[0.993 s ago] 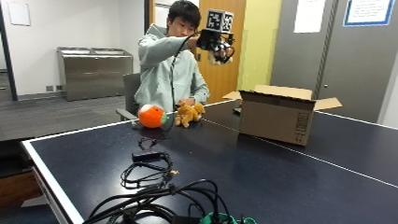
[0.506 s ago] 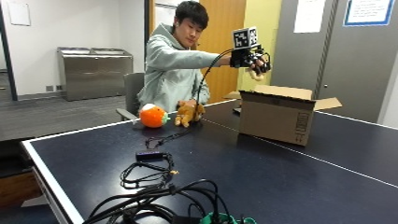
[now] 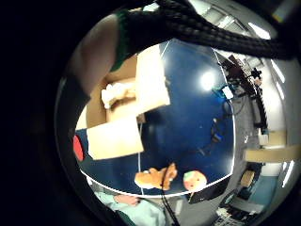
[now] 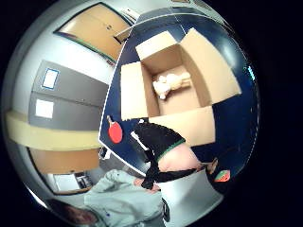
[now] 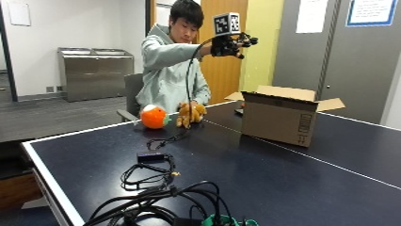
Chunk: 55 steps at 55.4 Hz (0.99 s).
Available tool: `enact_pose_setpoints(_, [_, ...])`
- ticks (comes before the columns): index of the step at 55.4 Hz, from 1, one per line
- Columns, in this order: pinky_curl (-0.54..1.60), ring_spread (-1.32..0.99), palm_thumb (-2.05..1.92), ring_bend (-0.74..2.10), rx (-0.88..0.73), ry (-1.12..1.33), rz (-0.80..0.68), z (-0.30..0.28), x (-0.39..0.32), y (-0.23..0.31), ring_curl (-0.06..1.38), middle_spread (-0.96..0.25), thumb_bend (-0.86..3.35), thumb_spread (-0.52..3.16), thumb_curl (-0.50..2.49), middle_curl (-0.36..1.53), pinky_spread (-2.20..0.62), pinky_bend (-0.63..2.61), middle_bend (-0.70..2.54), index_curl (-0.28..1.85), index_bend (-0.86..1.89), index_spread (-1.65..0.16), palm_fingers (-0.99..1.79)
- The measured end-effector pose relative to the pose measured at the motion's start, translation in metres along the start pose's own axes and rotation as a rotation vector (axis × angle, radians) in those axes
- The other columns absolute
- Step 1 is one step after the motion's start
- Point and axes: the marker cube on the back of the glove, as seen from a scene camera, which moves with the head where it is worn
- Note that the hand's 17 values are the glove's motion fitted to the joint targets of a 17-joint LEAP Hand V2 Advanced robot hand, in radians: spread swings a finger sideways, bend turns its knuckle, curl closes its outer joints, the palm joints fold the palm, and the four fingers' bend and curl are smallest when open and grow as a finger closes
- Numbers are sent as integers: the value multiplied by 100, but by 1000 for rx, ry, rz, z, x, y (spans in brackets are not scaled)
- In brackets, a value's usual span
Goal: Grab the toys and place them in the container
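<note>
Your gloved right hand (image 5: 229,46) is raised beside the open cardboard box (image 5: 279,117), fingers spread, holding nothing. A pale plush toy (image 4: 169,84) lies inside the box. The brown plush animal (image 5: 190,113) and orange ball-shaped toy (image 5: 153,116) sit together near your bare hand at the table's (image 5: 300,183) far edge. Both look light and soft; take the plush around its body. Half a second ago your hand hung over the box; it has since swung back toward you.
</note>
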Motion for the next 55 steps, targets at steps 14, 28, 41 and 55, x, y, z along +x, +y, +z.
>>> enact_pose_setpoints(14, [35,5,-1,16,-37,105,146,-33,53,86,23,0,-3,108,40,29,9,88,13,25,9,-22,-27])
enact_pose_setpoints(28, [34,5,-2,14,-189,134,43,57,67,212,20,0,-3,117,36,27,9,84,13,24,12,-23,-25])
enact_pose_setpoints(41, [35,6,-6,16,-394,79,111,187,63,255,19,1,-6,110,32,24,9,88,12,22,9,-24,-26])
enact_pose_setpoints(55, [37,4,2,40,-416,82,187,234,49,263,23,-1,0,112,32,24,6,102,23,20,14,-30,24])
